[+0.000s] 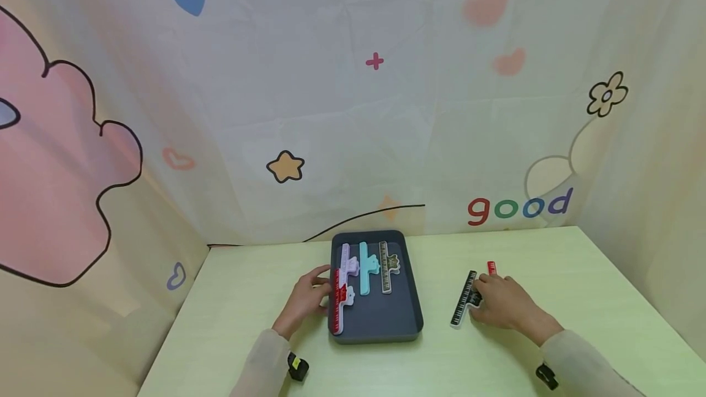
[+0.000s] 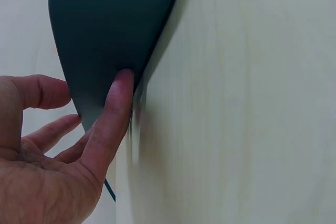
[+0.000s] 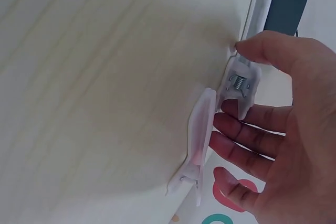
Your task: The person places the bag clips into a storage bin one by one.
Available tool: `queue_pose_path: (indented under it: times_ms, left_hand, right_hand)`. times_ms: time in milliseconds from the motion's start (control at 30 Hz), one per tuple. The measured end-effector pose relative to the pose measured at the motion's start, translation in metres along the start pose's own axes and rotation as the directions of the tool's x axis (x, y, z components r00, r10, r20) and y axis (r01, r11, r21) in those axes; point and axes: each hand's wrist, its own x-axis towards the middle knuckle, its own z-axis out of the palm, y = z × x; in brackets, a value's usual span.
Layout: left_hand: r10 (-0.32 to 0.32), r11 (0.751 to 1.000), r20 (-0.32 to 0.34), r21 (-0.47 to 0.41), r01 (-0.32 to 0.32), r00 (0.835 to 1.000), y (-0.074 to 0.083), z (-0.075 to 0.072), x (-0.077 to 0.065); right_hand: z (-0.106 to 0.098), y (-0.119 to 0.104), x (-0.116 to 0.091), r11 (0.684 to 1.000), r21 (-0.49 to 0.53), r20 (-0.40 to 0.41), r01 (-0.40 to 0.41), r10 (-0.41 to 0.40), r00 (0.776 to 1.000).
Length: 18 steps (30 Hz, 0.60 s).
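My left hand (image 1: 304, 299) rests against the left side of a dark grey tray (image 1: 386, 323), its fingertips on the outer wall (image 2: 115, 19). Inside the tray lie a lilac clip (image 1: 345, 259), a light blue clip (image 1: 363, 274), a black-and-gold clip (image 1: 385, 274) and a red piano-key clip (image 1: 337, 311). To the right of the tray, my right hand (image 1: 504, 302) pinches a black piano-key clip (image 1: 463, 299) on the table. In the right wrist view, thumb and fingers stand on either side of its spring (image 3: 239, 82). Another red clip (image 1: 491, 267) lies partly hidden behind this hand.
The pale wooden table (image 1: 220, 299) runs back to a printed curtain (image 1: 331, 109). The tray's far end stands close to that curtain. Black camera straps (image 1: 298, 367) are worn at both wrists.
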Motion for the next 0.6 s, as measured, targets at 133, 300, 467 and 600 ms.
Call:
queue_pose_path:
  times_ms: [133,300,467,600]
  left_hand:
    - [-0.004,1.000,-0.003,0.001,0.004,1.000,0.0011,-0.0005,-0.0007]
    - [-0.011,1.000,-0.005,0.005,0.011,1.000,0.0024,-0.0005,-0.0017]
    - [-0.007,1.000,-0.006,0.005,0.007,1.000,0.0039,-0.0007,-0.0025]
    - [-0.011,1.000,-0.007,0.002,0.011,1.000,0.0040,-0.0007,-0.0020]
  right_hand:
    - [0.0023,-0.0006,0.0012,1.000,-0.013,-0.008,-0.012,0.012,1.000]
    - [0.0027,-0.0013,0.0024,1.000,-0.018,-0.005,-0.013,0.013,1.000]
    - [0.0029,-0.0028,0.0032,0.999,-0.031,-0.012,-0.017,0.017,1.000]
    - [0.0015,-0.0031,0.0029,0.999,-0.036,-0.020,-0.010,0.009,1.000]
